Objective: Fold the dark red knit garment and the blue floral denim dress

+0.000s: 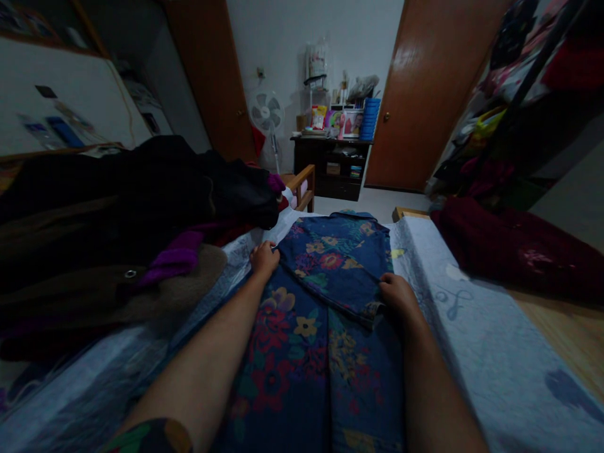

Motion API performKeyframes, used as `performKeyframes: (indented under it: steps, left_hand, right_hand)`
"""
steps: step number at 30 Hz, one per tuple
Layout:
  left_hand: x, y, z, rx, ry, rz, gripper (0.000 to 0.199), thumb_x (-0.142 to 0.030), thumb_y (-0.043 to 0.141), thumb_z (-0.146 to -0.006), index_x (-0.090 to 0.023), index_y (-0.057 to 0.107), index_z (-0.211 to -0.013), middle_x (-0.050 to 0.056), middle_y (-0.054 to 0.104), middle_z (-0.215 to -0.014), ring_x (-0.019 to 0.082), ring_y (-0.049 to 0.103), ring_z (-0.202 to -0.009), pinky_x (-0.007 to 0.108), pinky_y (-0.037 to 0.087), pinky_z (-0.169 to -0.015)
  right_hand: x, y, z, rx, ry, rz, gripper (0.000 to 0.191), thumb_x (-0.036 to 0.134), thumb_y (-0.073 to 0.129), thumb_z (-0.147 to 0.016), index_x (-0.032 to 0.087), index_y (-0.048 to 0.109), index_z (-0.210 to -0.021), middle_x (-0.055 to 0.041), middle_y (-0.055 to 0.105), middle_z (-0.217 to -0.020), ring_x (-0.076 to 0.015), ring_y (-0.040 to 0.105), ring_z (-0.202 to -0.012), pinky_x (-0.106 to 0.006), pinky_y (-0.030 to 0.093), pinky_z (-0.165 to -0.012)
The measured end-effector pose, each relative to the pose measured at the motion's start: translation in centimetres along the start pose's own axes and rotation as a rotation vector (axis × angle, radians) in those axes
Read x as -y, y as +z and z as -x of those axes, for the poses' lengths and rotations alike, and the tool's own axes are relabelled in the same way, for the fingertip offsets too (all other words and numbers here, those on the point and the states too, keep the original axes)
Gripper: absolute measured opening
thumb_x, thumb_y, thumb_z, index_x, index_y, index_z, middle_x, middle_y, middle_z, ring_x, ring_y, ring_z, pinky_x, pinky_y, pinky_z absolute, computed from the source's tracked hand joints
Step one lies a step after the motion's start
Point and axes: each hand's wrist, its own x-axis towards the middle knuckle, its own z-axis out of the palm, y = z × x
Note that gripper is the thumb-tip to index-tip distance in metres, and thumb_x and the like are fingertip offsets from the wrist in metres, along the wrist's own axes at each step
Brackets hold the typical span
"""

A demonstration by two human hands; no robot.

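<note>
A blue floral garment (292, 371) lies spread on the light bedding, its collar end away from me. One sleeve is folded slantwise across its upper part. My left hand (265, 259) pinches the garment at its upper left edge, by the shoulder. With closed fingers, my right hand (395, 290) grips the sleeve near its cuff, at the garment's right side. The garment's lower part runs down between my forearms and out of the frame.
Dark clothes (155, 189) are heaped on the left of the bed. A maroon garment (528, 251) lies at the right, beside the patterned sheet (481, 327). Farther off stand a wooden chair (309, 182), a white fan (268, 112) and a dark cabinet (330, 170).
</note>
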Motion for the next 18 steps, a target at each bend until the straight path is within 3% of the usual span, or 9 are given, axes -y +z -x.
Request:
performKeyframes:
  steps: [5,12,15,18]
  left_hand:
    - [0.42,0.14,-0.58,0.026,-0.032,0.065,0.037,-0.017,0.044,-0.083,-0.023,0.069,-0.110,0.007,0.065,-0.117,0.023,0.061,-0.104,0.031,0.046,-0.088]
    - [0.63,0.14,-0.65,0.068,0.011,0.133,0.049,-0.010,0.039,-0.084,-0.030,0.066,-0.120,-0.002,0.064,-0.126,0.018,0.060,-0.111,0.025,0.046,-0.088]
    - [0.64,0.23,-0.50,0.059,0.018,0.124,0.041,-0.019,0.038,-0.090,-0.028,0.067,-0.117,0.001,0.065,-0.124,0.019,0.061,-0.108,0.026,0.046,-0.087]
    - [0.56,0.35,-0.36,0.035,0.013,0.102,0.036,-0.039,0.041,-0.093,-0.025,0.069,-0.111,0.005,0.069,-0.115,0.022,0.063,-0.102,0.028,0.046,-0.083]
  right_hand:
    - [-0.33,0.16,-0.43,-0.001,-0.001,-0.033,0.021,0.018,0.048,-0.075,0.019,0.067,-0.083,-0.0055,0.070,-0.085,-0.0175,0.062,-0.080,-0.023,0.037,-0.062]
    - [-0.45,0.44,-0.54,-0.023,0.007,-0.020,0.020,0.018,0.048,-0.076,0.020,0.067,-0.082,-0.0044,0.070,-0.084,-0.0164,0.061,-0.076,-0.022,0.035,-0.059]
    - [-0.45,0.42,-0.54,-0.020,0.003,-0.014,0.019,0.017,0.048,-0.076,0.019,0.067,-0.080,-0.0046,0.069,-0.082,-0.0163,0.061,-0.074,-0.022,0.034,-0.057]
    - [-0.36,0.34,-0.47,-0.021,0.001,-0.020,0.020,0.017,0.047,-0.075,0.019,0.066,-0.080,-0.0044,0.069,-0.081,-0.0165,0.061,-0.074,-0.022,0.035,-0.058]
